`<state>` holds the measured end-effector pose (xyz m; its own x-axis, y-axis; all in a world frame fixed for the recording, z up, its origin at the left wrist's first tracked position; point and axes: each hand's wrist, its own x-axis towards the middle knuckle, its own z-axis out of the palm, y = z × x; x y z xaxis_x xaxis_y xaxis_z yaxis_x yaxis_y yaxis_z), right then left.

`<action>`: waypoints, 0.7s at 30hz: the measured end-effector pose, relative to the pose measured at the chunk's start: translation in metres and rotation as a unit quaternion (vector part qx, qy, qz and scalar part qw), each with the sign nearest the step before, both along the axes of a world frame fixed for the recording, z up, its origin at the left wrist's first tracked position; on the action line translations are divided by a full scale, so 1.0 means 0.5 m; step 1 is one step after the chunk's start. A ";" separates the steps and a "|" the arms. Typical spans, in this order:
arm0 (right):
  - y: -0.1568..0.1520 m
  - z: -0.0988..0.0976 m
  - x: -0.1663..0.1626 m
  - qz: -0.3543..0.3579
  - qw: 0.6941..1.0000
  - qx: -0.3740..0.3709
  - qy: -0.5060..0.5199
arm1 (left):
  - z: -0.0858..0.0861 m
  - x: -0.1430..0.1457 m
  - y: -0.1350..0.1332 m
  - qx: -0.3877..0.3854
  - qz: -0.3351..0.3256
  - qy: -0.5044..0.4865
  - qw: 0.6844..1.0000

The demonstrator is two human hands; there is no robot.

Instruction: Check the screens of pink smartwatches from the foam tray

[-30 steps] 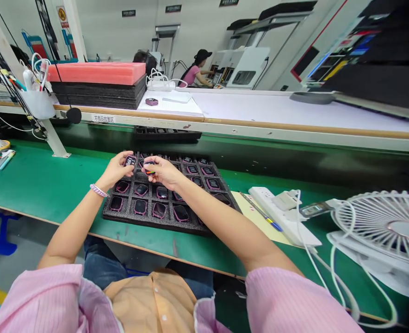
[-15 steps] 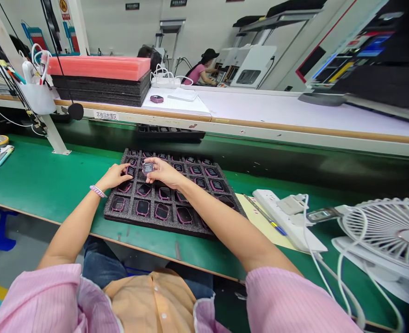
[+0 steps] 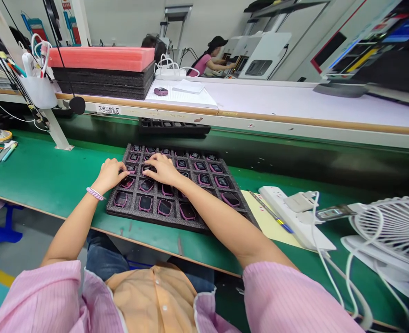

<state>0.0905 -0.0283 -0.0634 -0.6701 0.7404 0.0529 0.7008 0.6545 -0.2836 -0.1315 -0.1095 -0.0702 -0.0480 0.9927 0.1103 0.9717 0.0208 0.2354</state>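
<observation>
A black foam tray point(image 3: 204, 225) on the bench holds rows of smartwatches with purple-edged cases, several with lit screens. My right hand point(image 3: 163, 170) reaches into the second column, thumb and fingers around a smartwatch point(image 3: 148, 169) that sits in or just at its pocket; the hand partly covers it. At the tray's left edge, my left hand point(image 3: 111, 175) has its thumb and fingertips closed at the side of another smartwatch point(image 3: 131, 169) in the first column. Nearer me lie dark-screened watches, such as one smartwatch point(image 3: 145, 202).
Above the tray runs a white shelf point(image 3: 274, 99) with stacked foam point(image 3: 102, 60), a single purple watch case point(image 3: 161, 91) and a pen cup point(image 3: 40, 92). A power strip point(image 3: 294, 217) and white fan point(image 3: 395, 226) stand at right. Beyond, a co-worker point(image 3: 209, 60) sits at machines.
My right hand has lowered the smartwatch it held above the tray into a second-column pocket. My left hand has drawn back slightly to the left. The camera view has shifted a little.
</observation>
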 end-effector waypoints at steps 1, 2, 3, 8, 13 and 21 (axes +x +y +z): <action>-0.011 0.010 0.004 0.004 1.000 0.007 -0.015 | 0.003 0.007 -0.007 -0.003 -0.001 0.005 1.000; -0.022 0.019 0.007 0.011 0.999 0.011 -0.033 | 0.007 0.014 -0.012 -0.003 0.002 0.011 1.000; -0.033 0.027 0.010 0.019 0.998 0.012 -0.053 | 0.011 0.021 -0.015 -0.001 0.007 0.016 1.000; -0.084 0.034 0.006 0.031 0.990 0.030 -0.136 | 0.026 0.042 0.001 0.004 0.051 0.045 0.998; -0.103 0.027 0.001 0.021 0.987 0.051 -0.148 | 0.039 0.051 0.023 0.001 0.076 0.076 0.994; -0.101 0.002 -0.002 0.053 0.999 -0.002 -0.007 | 0.043 0.054 -0.031 -0.072 0.026 0.075 0.994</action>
<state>0.0895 -0.0788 -0.0625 -0.7453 0.6655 0.0400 0.6318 0.7242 -0.2762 -0.1043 -0.1252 -0.0489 -0.0933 0.9954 -0.0232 0.9924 0.0949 0.0785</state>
